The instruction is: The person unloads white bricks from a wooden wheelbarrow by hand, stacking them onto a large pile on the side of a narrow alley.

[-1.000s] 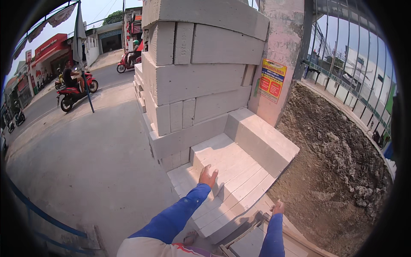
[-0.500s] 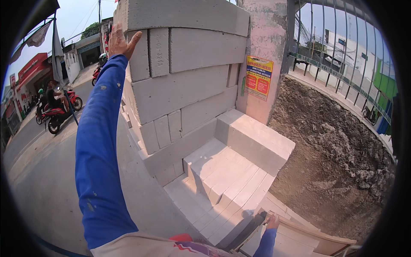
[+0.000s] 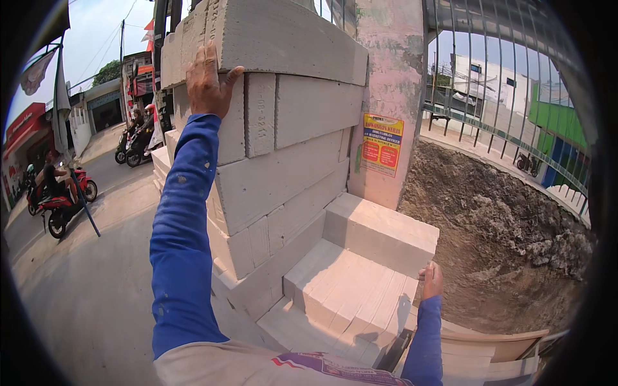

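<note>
A tall stack of light grey concrete blocks (image 3: 277,183) rises in front of me, its end corner toward the left. My left hand (image 3: 210,83) is raised with thumb and fingers spread, lying flat against the upper end of the stack near the top block (image 3: 290,42). Lower on the right, one long block (image 3: 386,225) rests on a step of several flat-laid blocks (image 3: 354,286). My right hand (image 3: 432,281) is beside that long block's near right end, fingers curled closed. Whether it touches the block, or holds anything, is hidden.
A worn pink pillar (image 3: 386,71) with a colourful poster (image 3: 380,145) stands behind the stack. Rough dark soil (image 3: 489,225) and a metal fence (image 3: 502,128) are on the right. Boards (image 3: 496,338) lie at lower right. People on motorbikes (image 3: 61,199) are on the street to the left.
My right hand has let go of the board edge below and risen to the long block's end. My left hand stays at the upper stack, a little further right and lower in view.
</note>
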`<state>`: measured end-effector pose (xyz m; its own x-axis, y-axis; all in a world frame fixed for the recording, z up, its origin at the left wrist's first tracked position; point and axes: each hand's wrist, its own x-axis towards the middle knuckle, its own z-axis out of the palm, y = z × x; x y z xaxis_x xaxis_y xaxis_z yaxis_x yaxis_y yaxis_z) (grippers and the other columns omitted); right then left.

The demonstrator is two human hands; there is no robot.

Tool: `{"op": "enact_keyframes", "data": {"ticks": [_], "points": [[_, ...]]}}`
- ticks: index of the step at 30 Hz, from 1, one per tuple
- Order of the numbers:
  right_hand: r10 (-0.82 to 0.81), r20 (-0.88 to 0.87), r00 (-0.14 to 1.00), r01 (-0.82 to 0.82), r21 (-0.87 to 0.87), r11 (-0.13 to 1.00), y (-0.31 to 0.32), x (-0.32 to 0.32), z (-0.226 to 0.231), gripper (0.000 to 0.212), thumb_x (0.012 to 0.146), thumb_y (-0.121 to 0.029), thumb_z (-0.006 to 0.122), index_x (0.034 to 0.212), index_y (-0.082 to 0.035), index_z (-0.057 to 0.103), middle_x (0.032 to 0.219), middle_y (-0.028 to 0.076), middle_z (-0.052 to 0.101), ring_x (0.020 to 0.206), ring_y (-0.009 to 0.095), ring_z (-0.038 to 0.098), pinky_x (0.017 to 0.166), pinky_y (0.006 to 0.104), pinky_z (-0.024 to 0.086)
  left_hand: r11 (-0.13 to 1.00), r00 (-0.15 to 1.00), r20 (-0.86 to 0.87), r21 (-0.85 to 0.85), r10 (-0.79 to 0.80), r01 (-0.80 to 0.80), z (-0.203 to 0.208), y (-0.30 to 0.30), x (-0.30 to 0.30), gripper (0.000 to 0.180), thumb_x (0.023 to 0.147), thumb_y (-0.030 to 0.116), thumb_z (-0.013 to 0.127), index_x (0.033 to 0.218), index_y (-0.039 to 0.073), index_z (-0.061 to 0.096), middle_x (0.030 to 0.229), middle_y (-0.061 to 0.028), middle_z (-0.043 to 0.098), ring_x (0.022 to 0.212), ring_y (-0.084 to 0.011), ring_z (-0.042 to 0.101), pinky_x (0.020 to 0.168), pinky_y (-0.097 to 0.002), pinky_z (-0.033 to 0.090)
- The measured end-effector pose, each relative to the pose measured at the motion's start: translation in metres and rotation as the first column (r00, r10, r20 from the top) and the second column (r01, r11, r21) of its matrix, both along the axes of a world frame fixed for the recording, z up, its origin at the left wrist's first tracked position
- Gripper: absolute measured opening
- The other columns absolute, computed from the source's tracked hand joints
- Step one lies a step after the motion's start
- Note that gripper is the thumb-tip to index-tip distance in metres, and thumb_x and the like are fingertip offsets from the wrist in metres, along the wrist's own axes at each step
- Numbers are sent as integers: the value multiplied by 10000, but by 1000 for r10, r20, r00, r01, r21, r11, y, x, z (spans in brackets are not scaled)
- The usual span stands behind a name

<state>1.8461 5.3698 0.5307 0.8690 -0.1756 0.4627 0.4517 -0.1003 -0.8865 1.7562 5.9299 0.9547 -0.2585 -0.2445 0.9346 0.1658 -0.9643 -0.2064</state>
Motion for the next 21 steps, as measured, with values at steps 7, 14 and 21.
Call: {"op": "enact_keyframes", "data": {"ticks": [7,14,21], "points": [[195,499,845,-91,-225,970,200,-11,305,699,947,-547,517,1383,-10,418,1131,211,614,1061,249,594,924,363,461,933,934,49,94,-354,348,0,-95,7,791,772,460,751,1415,110,452,1402,-322,330,1127,-462,530,879,-469,513],[76,743,665,297,-357,886,313,-96,535,1076,699,-559,803,1355,121,288,1176,255,578,1056,301,620,910,345,500,726,714,136,89,-687,681,-6,-152,22,817,792,393,755,1415,19,382,1379,-300,362,1162,-479,532,890,-474,525],[31,894,446,525,-289,800,347,-132,507,367,839,-150,646,1163,11,584,1105,190,643,1154,348,551,1029,473,392,158,160,151,-23,-976,987,-55,-154,42,1006,851,462,688,1487,-24,80,1502,-301,207,1397,-431,277,1130,-483,290]]}}
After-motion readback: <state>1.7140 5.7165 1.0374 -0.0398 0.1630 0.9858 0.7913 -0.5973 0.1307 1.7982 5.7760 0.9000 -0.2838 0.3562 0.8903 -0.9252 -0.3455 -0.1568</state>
